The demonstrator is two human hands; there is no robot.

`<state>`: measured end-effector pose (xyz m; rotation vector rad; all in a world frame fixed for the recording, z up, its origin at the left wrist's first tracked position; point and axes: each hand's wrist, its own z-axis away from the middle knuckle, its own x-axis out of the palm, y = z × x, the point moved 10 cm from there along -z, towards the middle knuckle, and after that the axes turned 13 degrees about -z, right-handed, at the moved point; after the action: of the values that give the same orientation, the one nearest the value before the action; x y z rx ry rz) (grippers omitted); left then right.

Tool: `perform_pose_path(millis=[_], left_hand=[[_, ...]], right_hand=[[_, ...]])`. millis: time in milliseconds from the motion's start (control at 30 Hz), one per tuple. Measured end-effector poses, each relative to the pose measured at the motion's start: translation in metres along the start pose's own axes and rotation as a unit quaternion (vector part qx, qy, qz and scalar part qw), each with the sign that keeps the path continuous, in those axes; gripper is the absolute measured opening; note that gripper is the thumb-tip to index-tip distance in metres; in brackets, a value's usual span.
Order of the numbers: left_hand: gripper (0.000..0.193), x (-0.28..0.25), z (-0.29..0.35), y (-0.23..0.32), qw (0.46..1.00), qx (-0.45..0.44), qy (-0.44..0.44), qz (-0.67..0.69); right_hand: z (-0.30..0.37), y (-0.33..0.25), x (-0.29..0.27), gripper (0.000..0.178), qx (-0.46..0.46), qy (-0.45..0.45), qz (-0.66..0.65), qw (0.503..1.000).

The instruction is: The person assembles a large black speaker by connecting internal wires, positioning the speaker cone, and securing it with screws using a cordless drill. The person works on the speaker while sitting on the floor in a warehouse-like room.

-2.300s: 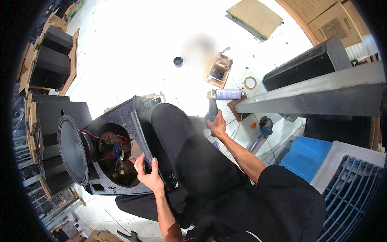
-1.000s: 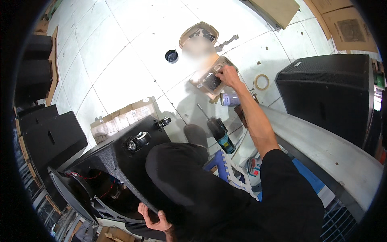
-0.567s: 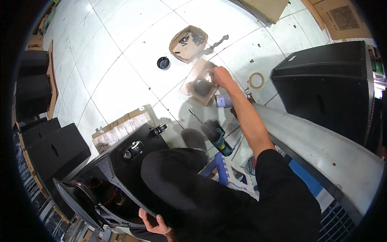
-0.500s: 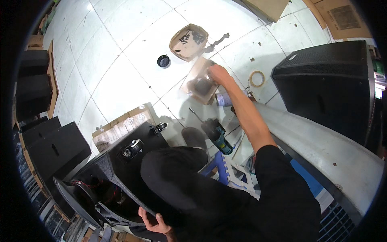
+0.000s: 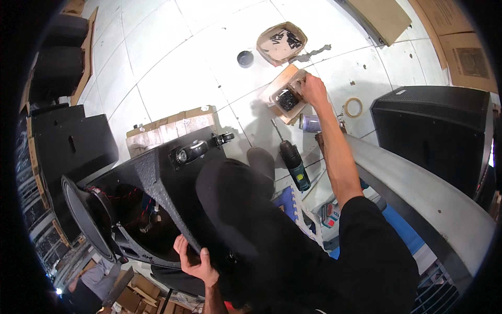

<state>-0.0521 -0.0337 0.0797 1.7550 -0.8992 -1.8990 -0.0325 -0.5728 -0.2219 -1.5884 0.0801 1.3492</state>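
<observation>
My left hand [image 5: 197,264] is closed over the edge of a black speaker cabinet [image 5: 180,220], which lies on its side against my leg. Its front is open, with red wires inside, and a round speaker cone [image 5: 86,217] sits loose at the opening. Two casters [image 5: 192,153] are fixed to the cabinet's end. My right hand [image 5: 314,90] grips the rim of a small clear plastic tub [image 5: 277,98] with dark screws in it; some fingertips are hidden. That tub rests over a cardboard piece on the floor. Beside it lie a purple-labelled can [image 5: 310,123] and a cordless drill [image 5: 296,166].
A cardboard tray [image 5: 272,55] of black pieces and a round black cup [image 5: 244,59] lie farther out on the tiles. A tape roll [image 5: 353,108], a large black speaker [image 5: 434,131] and a grey bench [image 5: 418,183] stand on the right. A blue-white folding stool [image 5: 295,204] is near my knee.
The view has shifted, so the floor things sit farther right. The tub, blurred before, now shows its screws clearly. My left hand stays on the cabinet edge.
</observation>
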Motion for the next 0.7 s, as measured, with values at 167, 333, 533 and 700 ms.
perform_pose_path(millis=[167,333,533,700], left_hand=[[0.042,-0.001,-0.001,0.0,0.999,0.016,0.02,-0.025],[0.041,-0.001,-0.002,-0.005,0.999,0.008,0.041,-0.012],[0.043,-0.001,-0.005,-0.003,0.999,-0.001,0.05,-0.005],[0.045,-0.002,-0.007,0.001,0.999,0.009,0.047,-0.009]], right_hand=[[0.07,-0.052,0.044,0.025,0.106,-0.202,-0.431,0.873],[0.092,-0.075,0.049,0.025,0.11,-0.239,-0.488,0.833],[0.091,-0.096,0.049,0.026,0.038,-0.267,-0.416,0.868],[0.091,-0.107,0.047,0.027,0.009,-0.279,-0.338,0.899]])
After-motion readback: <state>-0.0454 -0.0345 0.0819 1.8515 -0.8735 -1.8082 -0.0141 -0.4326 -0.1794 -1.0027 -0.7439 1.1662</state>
